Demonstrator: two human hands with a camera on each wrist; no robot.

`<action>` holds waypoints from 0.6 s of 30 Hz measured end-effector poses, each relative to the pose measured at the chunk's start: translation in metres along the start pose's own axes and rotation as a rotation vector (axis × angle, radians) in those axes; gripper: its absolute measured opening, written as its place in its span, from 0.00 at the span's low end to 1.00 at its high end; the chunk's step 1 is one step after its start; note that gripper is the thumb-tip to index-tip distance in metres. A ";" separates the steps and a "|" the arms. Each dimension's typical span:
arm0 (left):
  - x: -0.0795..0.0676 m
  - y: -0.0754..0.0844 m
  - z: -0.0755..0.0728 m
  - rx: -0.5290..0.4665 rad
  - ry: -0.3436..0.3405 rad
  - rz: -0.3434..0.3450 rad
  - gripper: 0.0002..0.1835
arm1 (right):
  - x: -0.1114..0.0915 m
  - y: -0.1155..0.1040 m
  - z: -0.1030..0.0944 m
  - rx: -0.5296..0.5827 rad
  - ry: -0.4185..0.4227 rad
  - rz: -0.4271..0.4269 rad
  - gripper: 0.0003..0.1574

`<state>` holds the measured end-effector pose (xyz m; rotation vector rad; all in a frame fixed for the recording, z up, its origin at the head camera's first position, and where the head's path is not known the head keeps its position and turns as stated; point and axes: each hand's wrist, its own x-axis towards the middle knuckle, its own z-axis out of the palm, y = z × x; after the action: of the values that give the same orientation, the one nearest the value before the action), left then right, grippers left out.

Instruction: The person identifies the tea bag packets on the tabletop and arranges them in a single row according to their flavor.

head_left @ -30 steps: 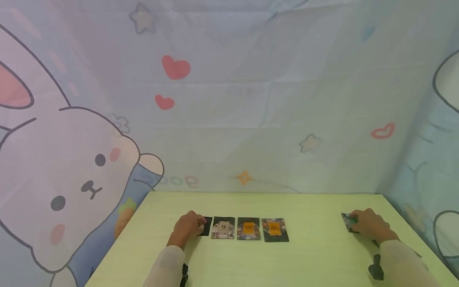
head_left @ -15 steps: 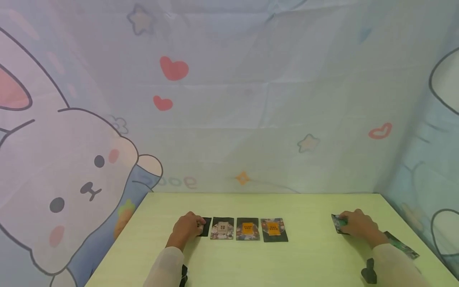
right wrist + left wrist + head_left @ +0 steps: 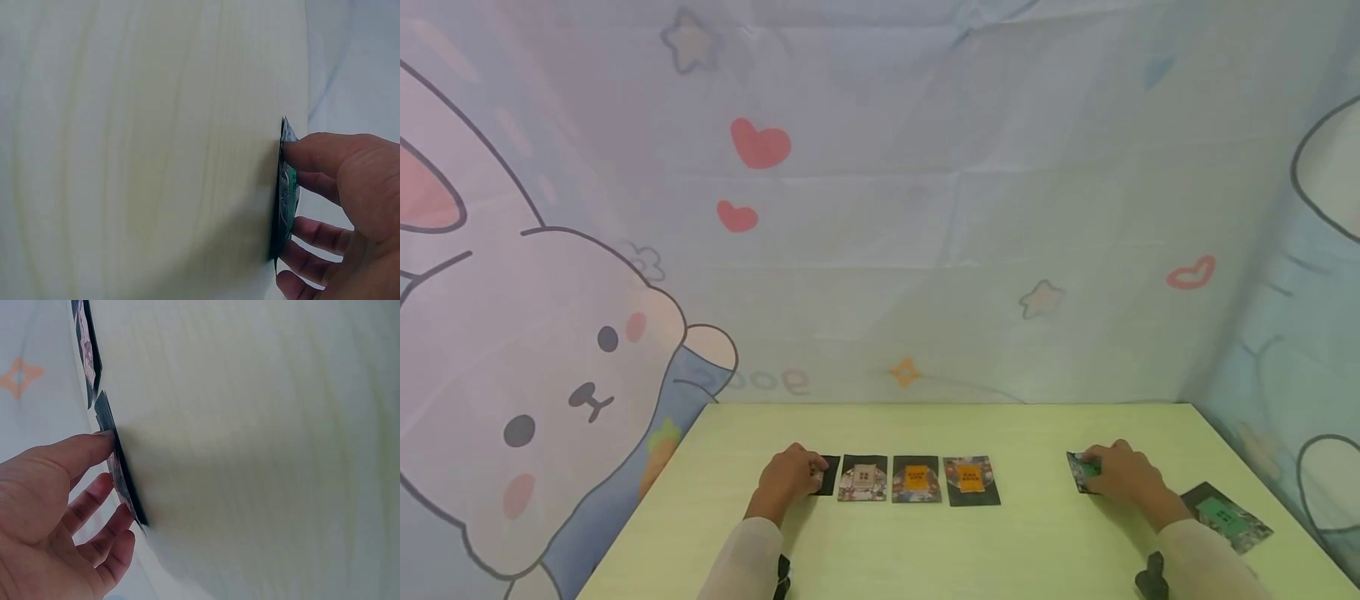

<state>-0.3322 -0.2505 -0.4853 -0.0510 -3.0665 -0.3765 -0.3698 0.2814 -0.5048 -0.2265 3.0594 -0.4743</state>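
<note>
My left hand (image 3: 786,473) grips a dark flat sachet (image 3: 831,477) at the left end of a row. In the left wrist view the thumb meets one edge of that sachet (image 3: 117,464), fingertips along the other. Three more sachets follow rightward: a pale-labelled one (image 3: 862,478), an orange-labelled one (image 3: 916,478) and another orange-labelled one (image 3: 972,480). Right of the row, my right hand (image 3: 1126,475) holds a green-labelled sachet (image 3: 1079,472) between thumb and fingers, low over the table. The right wrist view shows this shiny sachet (image 3: 287,194) edge-on; fingers partly cover it.
Another green-labelled sachet (image 3: 1227,518) lies askew by my right forearm. The pale yellow-green table (image 3: 1000,554) ends at a printed cloth backdrop (image 3: 880,208). A dark strap-like piece (image 3: 1152,577) shows beside the right sleeve.
My right hand has moved left with its green-labelled sachet, toward the row. The other green-labelled sachet has come into view from behind the right forearm. My left hand stays in place.
</note>
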 end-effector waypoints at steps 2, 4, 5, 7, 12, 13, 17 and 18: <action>0.000 0.000 -0.001 0.002 0.003 -0.002 0.10 | 0.000 -0.007 0.002 0.002 0.003 -0.002 0.32; 0.000 0.000 -0.002 0.003 0.005 -0.001 0.10 | -0.001 -0.013 0.003 0.007 0.010 -0.003 0.32; -0.001 0.000 -0.002 -0.002 0.005 -0.002 0.10 | -0.001 -0.016 0.004 0.010 0.012 -0.004 0.32; 0.000 0.000 -0.001 -0.005 0.002 0.001 0.10 | -0.001 -0.021 0.006 0.011 0.015 -0.003 0.31; 0.001 -0.001 0.002 -0.004 -0.002 0.002 0.10 | -0.001 -0.030 0.011 0.017 0.023 -0.013 0.31; 0.001 -0.001 0.002 -0.002 0.000 0.003 0.10 | -0.001 -0.032 0.013 0.018 0.025 -0.014 0.31; 0.002 -0.001 0.003 -0.002 0.006 0.001 0.10 | 0.001 -0.040 0.017 0.011 0.030 -0.011 0.31; 0.003 -0.001 0.003 -0.004 0.005 -0.002 0.10 | 0.002 -0.042 0.018 0.015 0.030 -0.010 0.30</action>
<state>-0.3352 -0.2508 -0.4887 -0.0474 -3.0612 -0.3824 -0.3647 0.2366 -0.5089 -0.2369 3.0838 -0.5053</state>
